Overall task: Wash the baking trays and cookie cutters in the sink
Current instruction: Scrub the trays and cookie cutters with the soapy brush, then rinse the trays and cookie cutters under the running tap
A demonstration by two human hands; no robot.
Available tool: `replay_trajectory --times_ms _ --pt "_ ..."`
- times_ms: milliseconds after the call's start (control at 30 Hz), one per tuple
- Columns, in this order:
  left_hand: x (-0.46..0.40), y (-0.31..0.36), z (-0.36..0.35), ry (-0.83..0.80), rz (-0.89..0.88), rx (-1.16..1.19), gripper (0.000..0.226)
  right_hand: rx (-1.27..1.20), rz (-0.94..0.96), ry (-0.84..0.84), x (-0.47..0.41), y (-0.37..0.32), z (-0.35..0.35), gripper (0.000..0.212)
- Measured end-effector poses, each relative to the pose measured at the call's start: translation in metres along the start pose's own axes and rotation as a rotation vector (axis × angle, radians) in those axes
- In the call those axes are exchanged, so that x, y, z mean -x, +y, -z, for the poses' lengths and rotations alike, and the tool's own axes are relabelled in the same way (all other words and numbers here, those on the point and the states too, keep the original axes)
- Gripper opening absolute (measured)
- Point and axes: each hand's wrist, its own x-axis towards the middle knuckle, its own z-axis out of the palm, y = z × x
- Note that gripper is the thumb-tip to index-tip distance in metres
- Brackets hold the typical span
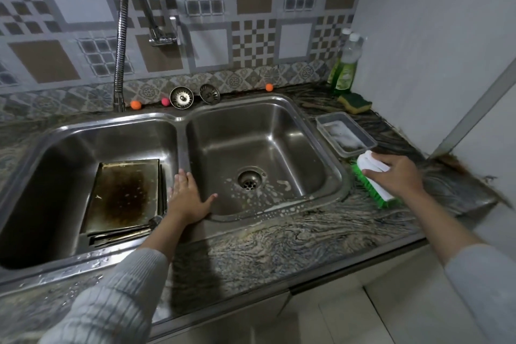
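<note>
Two hands are working here, and only one is gripping anything. My right hand [396, 174] is curling its fingers over the white plastic back of the green-bristled scrubbing brush [374, 181], which is lying on the marbled stone counter [293, 237] just beside the right rim of the stainless double sink [184, 131]. My left hand [187, 195] is holding nothing: it is resting flat with its fingers spread on the divider between the two basins, near the front edge.

The stack of dark, stained metal baking trays [122, 193] is leaning in the left basin, against its right wall, just beside my left hand. The top tray is showing a wide brown burnt patch across its middle. I cannot make out any cookie cutters. The right basin is holding only suds around its drain.

To do this step well, I am judging that I should lift the brush with the bristles facing down and load it from the clear rectangular plastic tub of foamy soap [346, 134] near the counter's back right corner. Then the left hand should be steadying the top tray by its near edge while the brush is working firmly over the burnt centre. The flexible chrome tap [120, 45] is hanging over the left basin's back edge, handy for rinsing there.
</note>
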Motion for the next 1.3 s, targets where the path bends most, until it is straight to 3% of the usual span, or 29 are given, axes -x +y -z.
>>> replay_trajectory --times_ms 433,633,767,900,1033,1167,1300 --pt "0.002 -0.004 -0.002 0.074 -0.007 0.128 0.091 0.28 0.031 -0.007 -0.006 0.014 -0.018 0.059" --pt "0.012 0.005 0.001 0.296 -0.089 0.244 0.077 0.427 0.243 0.201 -0.007 -0.008 -0.017 0.049" --pt "0.017 0.02 0.012 0.411 -0.193 0.322 0.065 0.342 0.385 0.189 -0.012 -0.057 -0.032 0.048" --pt "0.014 0.04 0.058 0.579 -0.311 0.381 0.052 0.109 0.453 0.122 -0.018 -0.129 -0.064 0.048" --pt "0.011 0.04 0.13 0.729 -0.431 0.418 0.039 -0.032 0.566 0.092 -0.023 -0.211 -0.1 0.032" --pt "0.0 0.019 0.194 0.877 -0.442 0.401 0.034 -0.218 0.634 0.031 -0.028 -0.291 -0.13 0.022" --pt "-0.024 0.006 0.246 0.904 -0.372 0.407 0.039 -0.339 0.639 0.0 -0.05 -0.358 -0.152 0.027"
